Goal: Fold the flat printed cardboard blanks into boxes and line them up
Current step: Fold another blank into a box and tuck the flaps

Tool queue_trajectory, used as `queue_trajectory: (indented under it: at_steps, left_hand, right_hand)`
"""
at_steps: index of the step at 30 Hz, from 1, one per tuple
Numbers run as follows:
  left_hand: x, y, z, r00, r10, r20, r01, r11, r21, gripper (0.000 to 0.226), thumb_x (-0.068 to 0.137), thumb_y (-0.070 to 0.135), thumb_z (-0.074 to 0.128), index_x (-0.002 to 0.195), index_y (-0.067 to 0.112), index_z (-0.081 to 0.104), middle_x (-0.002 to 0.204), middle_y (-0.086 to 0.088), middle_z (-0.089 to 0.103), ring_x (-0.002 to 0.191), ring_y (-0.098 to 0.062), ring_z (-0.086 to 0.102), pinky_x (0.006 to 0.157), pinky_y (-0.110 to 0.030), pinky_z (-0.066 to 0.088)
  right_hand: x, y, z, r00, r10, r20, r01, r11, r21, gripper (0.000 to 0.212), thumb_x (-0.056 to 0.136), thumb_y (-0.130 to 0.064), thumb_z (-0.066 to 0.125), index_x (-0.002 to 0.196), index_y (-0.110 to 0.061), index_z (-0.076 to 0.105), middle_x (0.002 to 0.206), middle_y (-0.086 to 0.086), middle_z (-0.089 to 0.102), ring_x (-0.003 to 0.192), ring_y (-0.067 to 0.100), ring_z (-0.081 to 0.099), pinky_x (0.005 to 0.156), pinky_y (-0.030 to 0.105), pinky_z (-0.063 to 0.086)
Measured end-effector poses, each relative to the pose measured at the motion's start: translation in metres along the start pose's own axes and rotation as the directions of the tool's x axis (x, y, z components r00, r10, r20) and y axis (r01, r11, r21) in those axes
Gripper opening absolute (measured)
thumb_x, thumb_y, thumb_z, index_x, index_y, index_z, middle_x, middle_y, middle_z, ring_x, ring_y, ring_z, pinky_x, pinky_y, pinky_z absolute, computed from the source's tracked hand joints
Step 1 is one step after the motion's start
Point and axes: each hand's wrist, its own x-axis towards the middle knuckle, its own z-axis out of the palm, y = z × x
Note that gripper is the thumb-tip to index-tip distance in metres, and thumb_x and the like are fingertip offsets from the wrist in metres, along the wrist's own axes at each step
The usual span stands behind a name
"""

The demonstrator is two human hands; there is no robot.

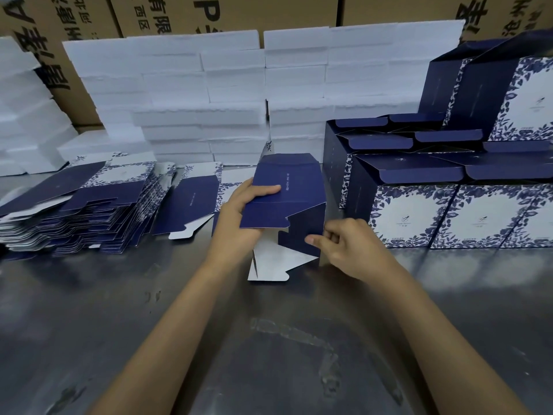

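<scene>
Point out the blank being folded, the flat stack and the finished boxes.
blank (287, 187): head view, its navy top panel.
flat stack (89, 217): head view, top sheets.
finished boxes (416, 217): head view, front box's floral face.

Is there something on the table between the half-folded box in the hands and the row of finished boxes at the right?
Nothing visible. Only bare table lies between the half-folded box and the row of finished boxes.

Two hands, left and right, one half-folded box, one heap of flat blanks at the tabletop's left edge, three front-row boxes at its right edge.
</scene>
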Motion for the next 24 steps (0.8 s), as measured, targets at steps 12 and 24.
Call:
queue_trajectory:
  at_steps: [12, 24]
  left_hand:
    - [-0.004, 0.003, 0.005, 1.0, 0.006, -0.028, -0.007, 0.999, -0.034, 0.046, 0.081, -0.014, 0.07, 0.119, 0.012, 0.07, 0.139, -0.003, 0.058, 0.125, -0.013, 0.058, 0.107, -0.032, 0.046]
    - [-0.01, 0.007, 0.006, 0.999, -0.01, -0.033, 0.008, 0.999, -0.041, 0.047, 0.079, -0.017, 0.07, 0.117, 0.011, 0.069, 0.137, -0.002, 0.059, 0.123, -0.012, 0.059, 0.103, -0.026, 0.046]
  right_hand:
    - [-0.003, -0.005, -0.005, 0.997, -0.05, -0.06, 0.054, 0.996, 0.068, 0.053, 0.089, -0.04, 0.074, 0.054, -0.016, 0.041, 0.046, -0.003, 0.04, 0.049, 0.016, 0.037, 0.049, 0.025, 0.03]
    - [-0.007, -0.016, -0.01, 0.975, -0.101, -0.199, 0.119, 0.989, 0.083, 0.052, 0.091, -0.041, 0.071, 0.059, -0.017, 0.038, 0.046, -0.004, 0.035, 0.051, 0.017, 0.034, 0.054, 0.034, 0.034]
